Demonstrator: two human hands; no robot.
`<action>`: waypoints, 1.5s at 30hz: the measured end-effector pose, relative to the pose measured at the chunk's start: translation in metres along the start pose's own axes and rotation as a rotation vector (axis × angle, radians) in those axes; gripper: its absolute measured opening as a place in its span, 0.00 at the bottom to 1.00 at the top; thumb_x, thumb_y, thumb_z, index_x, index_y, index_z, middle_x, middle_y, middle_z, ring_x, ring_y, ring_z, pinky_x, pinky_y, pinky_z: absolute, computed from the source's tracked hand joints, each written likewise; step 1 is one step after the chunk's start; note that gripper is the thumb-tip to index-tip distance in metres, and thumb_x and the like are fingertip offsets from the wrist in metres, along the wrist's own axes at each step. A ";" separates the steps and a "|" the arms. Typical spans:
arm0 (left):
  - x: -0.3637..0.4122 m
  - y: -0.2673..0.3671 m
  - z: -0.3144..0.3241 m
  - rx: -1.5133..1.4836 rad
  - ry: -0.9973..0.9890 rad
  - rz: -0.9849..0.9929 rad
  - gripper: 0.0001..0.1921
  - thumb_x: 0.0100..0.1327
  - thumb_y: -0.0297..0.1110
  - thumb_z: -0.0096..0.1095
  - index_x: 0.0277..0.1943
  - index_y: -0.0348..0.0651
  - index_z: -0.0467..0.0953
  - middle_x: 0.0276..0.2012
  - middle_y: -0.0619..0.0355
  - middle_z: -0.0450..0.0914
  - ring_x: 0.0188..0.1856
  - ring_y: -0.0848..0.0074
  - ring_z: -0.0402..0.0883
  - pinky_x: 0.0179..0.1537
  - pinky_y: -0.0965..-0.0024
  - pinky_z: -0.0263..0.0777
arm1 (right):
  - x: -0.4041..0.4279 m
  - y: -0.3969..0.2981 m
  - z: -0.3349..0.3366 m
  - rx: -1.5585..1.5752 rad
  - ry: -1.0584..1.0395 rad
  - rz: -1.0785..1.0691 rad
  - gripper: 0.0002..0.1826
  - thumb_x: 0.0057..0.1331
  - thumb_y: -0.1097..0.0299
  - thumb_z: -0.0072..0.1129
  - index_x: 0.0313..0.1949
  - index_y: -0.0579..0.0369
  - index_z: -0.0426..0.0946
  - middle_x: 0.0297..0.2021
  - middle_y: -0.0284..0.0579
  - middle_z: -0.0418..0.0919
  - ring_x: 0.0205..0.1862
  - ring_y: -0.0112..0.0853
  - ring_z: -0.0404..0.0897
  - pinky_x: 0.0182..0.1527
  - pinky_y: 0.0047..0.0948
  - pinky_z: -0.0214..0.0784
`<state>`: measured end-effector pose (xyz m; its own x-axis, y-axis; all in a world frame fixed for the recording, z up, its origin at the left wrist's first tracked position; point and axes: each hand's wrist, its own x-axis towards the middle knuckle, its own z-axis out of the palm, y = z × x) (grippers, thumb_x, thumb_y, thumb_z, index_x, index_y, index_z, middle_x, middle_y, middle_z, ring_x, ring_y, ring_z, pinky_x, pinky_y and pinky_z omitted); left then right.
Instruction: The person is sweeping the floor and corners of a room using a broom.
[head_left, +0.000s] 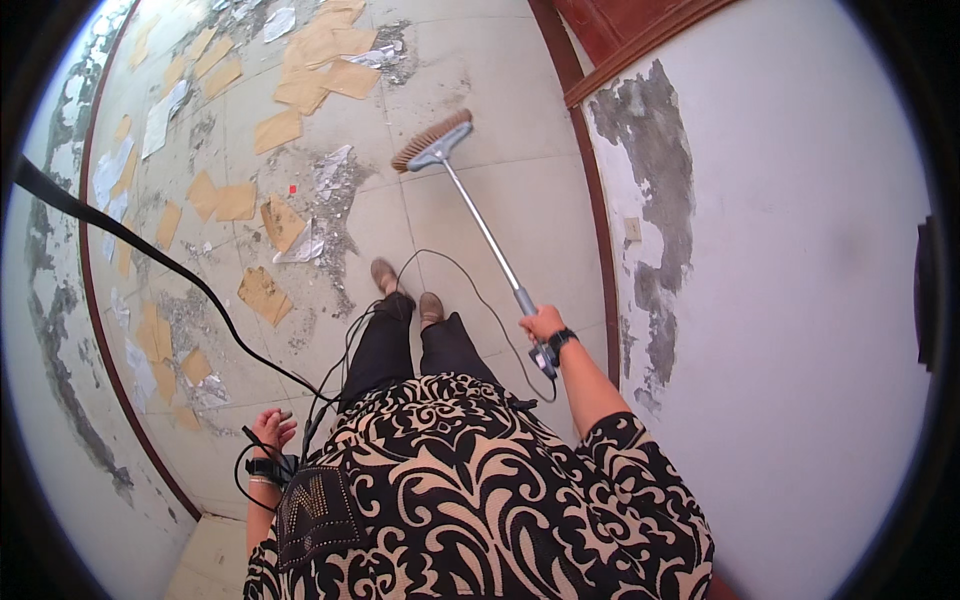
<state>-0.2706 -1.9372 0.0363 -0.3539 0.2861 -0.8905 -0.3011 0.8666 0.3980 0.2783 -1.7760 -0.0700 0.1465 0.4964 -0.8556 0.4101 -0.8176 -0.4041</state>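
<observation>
My right hand (543, 323) grips the upper end of a long-handled broom (481, 221) with a metal pole. Its grey head carries brown bristles (429, 141), which rest on or close to the tiled floor ahead of me. At my left side, my left hand (271, 427) hangs with its fingers loosely curled; a small dark thing shows at the fingertips, too small to name. Tan paper sheets (282, 222) and crumpled white paper (332, 171) lie on the floor to the left of the broom, among grey crumbled debris (341, 240).
Thin cables (480, 292) run from my wrist devices across my legs, and a thick black strap (150, 251) crosses at left. Peeling walls stand on both sides, with a wall plate (632, 229) at right. A red-brown door (622, 26) stands at the upper right.
</observation>
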 end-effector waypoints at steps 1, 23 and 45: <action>0.006 0.008 0.007 0.007 -0.013 0.014 0.10 0.57 0.32 0.46 0.41 0.41 0.63 0.34 0.54 0.74 0.28 0.72 0.76 0.25 0.74 0.72 | -0.017 0.009 0.004 0.080 -0.078 0.066 0.07 0.42 0.71 0.52 0.15 0.60 0.66 0.09 0.40 0.66 0.09 0.25 0.66 0.10 0.23 0.58; 0.118 0.187 0.019 -0.020 -0.156 0.083 0.12 0.55 0.35 0.50 0.41 0.44 0.63 0.36 0.52 0.74 0.31 0.69 0.76 0.27 0.73 0.73 | 0.073 -0.212 0.025 -0.021 -0.146 -0.037 0.08 0.44 0.71 0.53 0.14 0.61 0.68 0.09 0.40 0.68 0.09 0.24 0.66 0.12 0.22 0.59; 0.121 0.221 0.052 -0.170 0.019 0.019 0.10 0.57 0.33 0.46 0.42 0.44 0.63 0.35 0.53 0.74 0.30 0.68 0.76 0.27 0.71 0.72 | 0.131 -0.251 -0.039 0.071 -0.070 0.175 0.05 0.45 0.77 0.49 0.15 0.65 0.67 0.11 0.44 0.69 0.10 0.28 0.68 0.12 0.27 0.62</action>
<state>-0.3334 -1.6899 0.0048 -0.3770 0.2922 -0.8789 -0.4393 0.7790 0.4474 0.2299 -1.4950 -0.0678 0.1463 0.3254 -0.9342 0.3191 -0.9094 -0.2668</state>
